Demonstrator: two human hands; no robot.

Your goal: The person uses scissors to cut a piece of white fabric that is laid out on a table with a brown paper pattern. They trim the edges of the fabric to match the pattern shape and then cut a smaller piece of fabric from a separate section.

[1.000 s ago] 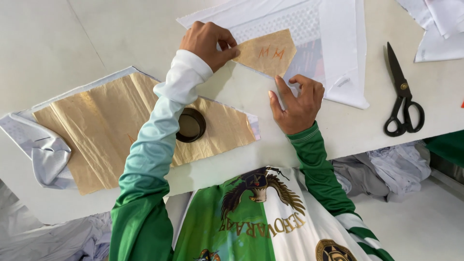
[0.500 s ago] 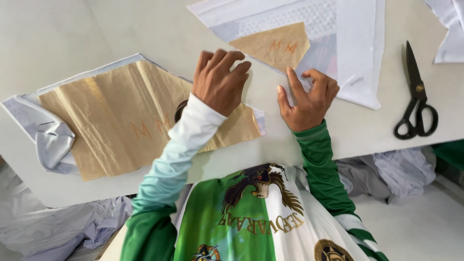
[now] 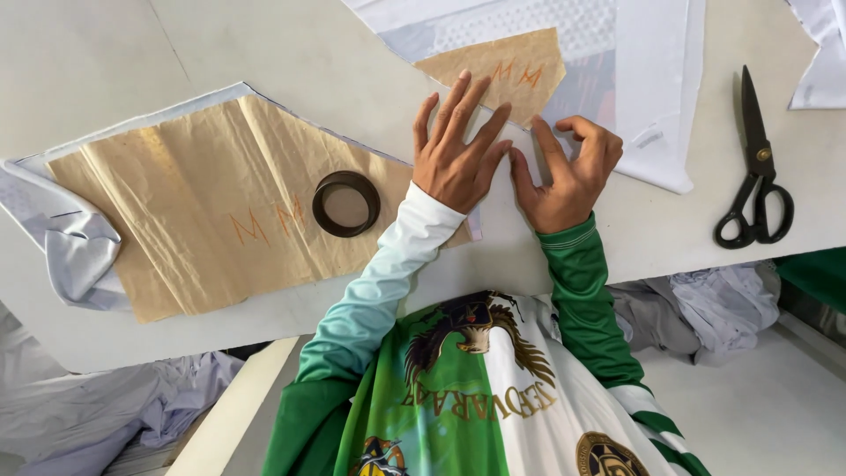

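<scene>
My left hand (image 3: 458, 154) lies flat, palm down on the white table (image 3: 176, 70), fingers spread, with its fingertips at the near edge of a small brown paper pattern piece (image 3: 498, 66) marked with orange strokes. That piece lies on white mesh fabric (image 3: 634, 79). My right hand (image 3: 568, 172) sits right beside the left, fingers bent, with its fingertips on the fabric's near edge by the pattern's corner. Neither hand holds anything. A large creased brown paper pattern (image 3: 203, 211) lies to the left on pale fabric, weighted by a dark ring (image 3: 346, 204).
Black scissors (image 3: 756, 167) lie shut at the right of the table. More white fabric pieces (image 3: 824, 53) sit at the far right corner. Crumpled pale cloth (image 3: 79, 251) hangs off the left edge, and more cloth is heaped below the table (image 3: 696, 308).
My left hand drew back from the far side of the small pattern, passed over the ring, and now lies flat beside my right hand. My right hand stayed at the fabric edge.
</scene>
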